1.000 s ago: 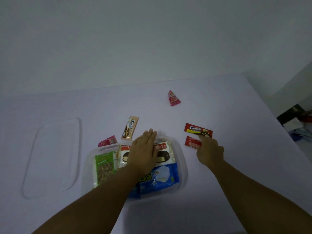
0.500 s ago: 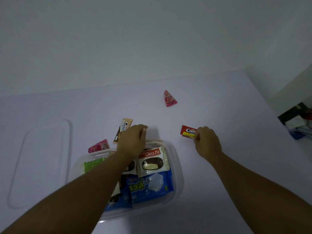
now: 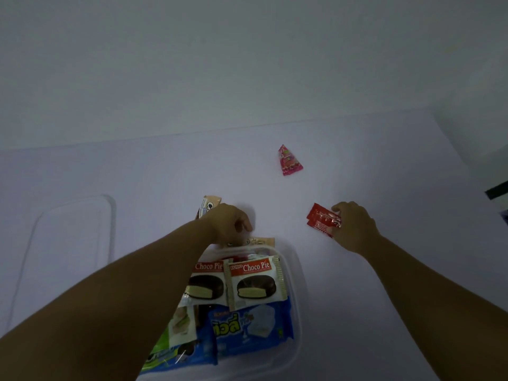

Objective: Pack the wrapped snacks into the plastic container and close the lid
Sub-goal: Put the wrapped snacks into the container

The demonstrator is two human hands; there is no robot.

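1. The clear plastic container point(image 3: 295, 284) sits at the lower centre of the frame on the white table point(image 3: 384, 312), open, with its right rim showing.
2. Inside it lie two Choco Pie packs point(image 3: 254, 283) side by side, a blue wrapped snack point(image 3: 251, 327) just below them, and green and blue wrappers point(image 3: 165, 356) at the lower left, partly hidden by the left forearm.
3. The left hand point(image 3: 226, 225) is at the container's far edge in the centre of the frame, fingers curled over a beige wrapped snack point(image 3: 210, 206) that pokes out above the knuckles; whether it really grips this one I cannot tell.
4. Another beige wrapper point(image 3: 261, 241) shows just below that hand, at the container's far rim.
5. The right hand point(image 3: 354, 225), right of centre, pinches red snack packets point(image 3: 323, 220) at their right end; they stick out to the left of the fingers.
6. A pink triangular snack point(image 3: 288, 160) lies alone on the table, above and between the two hands, well apart from the container.
7. The transparent lid point(image 3: 110, 215) lies flat at the left of the frame, apart from the container.
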